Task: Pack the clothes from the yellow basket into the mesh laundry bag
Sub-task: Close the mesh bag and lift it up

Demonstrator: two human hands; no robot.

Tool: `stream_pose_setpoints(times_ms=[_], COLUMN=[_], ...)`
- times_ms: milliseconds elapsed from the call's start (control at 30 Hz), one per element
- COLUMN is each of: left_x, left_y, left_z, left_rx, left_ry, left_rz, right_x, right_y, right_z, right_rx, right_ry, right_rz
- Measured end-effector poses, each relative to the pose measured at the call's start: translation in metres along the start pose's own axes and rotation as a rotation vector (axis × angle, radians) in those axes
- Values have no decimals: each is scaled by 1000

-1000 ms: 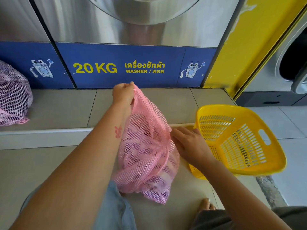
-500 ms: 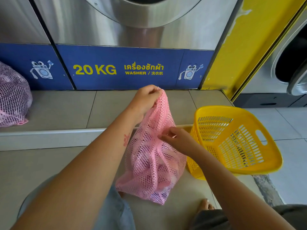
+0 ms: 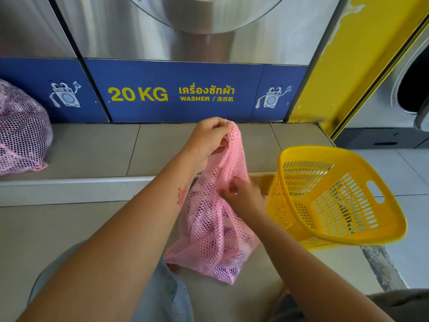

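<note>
A pink mesh laundry bag (image 3: pixel 216 231) stands on the tiled floor in front of me, bulging with pink and purple clothes at the bottom. My left hand (image 3: pixel 207 138) holds the bag's top corner up high. My right hand (image 3: pixel 241 195) pinches the mesh at the bag's right side, about halfway down; what it grips there is too small to tell. The yellow plastic basket (image 3: pixel 380 219) lies tipped toward me just right of the bag, and I see no clothes in it.
A second filled pink mesh bag (image 3: pixel 22 131) rests on the raised tiled step (image 3: pixel 92 149) at far left. Steel washers with a blue "20 KG" panel (image 3: pixel 183 91) stand behind. A yellow pillar (image 3: pixel 348 66) rises at right. My knees are at the bottom.
My left hand has carried the bag's top to the right and a little higher. My right hand has moved from the bag's lower side up to its middle. The basket has barely shifted.
</note>
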State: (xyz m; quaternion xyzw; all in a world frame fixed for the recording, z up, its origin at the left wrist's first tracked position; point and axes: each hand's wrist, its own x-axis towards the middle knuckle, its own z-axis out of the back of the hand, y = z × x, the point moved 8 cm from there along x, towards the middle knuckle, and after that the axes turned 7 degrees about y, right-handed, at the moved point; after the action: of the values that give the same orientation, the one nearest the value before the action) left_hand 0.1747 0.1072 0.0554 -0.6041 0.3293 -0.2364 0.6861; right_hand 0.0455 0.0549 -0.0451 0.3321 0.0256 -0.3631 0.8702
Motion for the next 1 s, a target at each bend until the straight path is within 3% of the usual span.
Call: stream_pose_setpoints(times_ms=[167, 300, 367, 533, 600, 700, 900, 1000], left_x=[1, 2, -8, -38, -47, -51, -49, -50], left_y=[1, 2, 2, 47, 61, 65, 61, 55], left_z=[1, 15, 12, -26, -28, -24, -18, -18], left_rx=[67, 573, 657, 949, 939, 870, 501, 535], left_ry=[35, -104, -130, 276, 324, 257, 128, 101], left_rz=[-16, -105, -171, -79, -28, -23, -22, -74], right_x=[-2, 2, 7, 14, 13, 9, 6, 8], right_y=[3, 0, 1, 1, 5, 10, 12, 11], right_z=[7, 37, 47, 61, 60, 54, 52, 53], right_rx=[189, 359, 470, 568, 572, 581, 611, 585], right_ry=[-31, -83, -81, -106, -91, -78, -87, -106], right_rz=[58, 64, 68, 82, 96, 105, 108, 115])
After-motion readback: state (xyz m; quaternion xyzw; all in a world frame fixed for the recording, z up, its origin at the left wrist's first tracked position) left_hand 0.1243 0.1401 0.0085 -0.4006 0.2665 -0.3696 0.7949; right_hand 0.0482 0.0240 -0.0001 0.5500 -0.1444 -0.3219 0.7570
